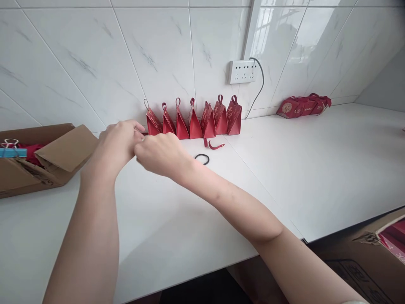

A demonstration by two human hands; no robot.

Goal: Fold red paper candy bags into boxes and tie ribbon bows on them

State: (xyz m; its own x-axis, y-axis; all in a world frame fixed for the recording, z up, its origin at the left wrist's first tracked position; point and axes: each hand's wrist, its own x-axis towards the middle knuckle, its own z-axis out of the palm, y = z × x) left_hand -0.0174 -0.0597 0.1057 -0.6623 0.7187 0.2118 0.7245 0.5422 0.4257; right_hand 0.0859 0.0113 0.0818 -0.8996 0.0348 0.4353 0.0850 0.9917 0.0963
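My left hand (118, 137) is at the left end of a row of red gift boxes (195, 126), its fingers bent toward the wall. Close against it, my right hand (160, 154) is closed, knuckles up, in front of the leftmost box. A sliver of dark red shows between the two hands; the hands hide the rest of it, so its kind cannot be made out. Several small wedge-shaped boxes with ribbon loops on top stand side by side along the wall. In front of them lie a loose red ribbon (216, 146) and a black elastic band (207, 159).
A cardboard box (68, 147) with open flaps stands on the left of the white table (316, 164), with a blue clip-topped item in it. A red bundle (303, 105) lies at the back right. Another carton (354, 261) is lower right. A socket (242, 71) with a cable is on the wall.
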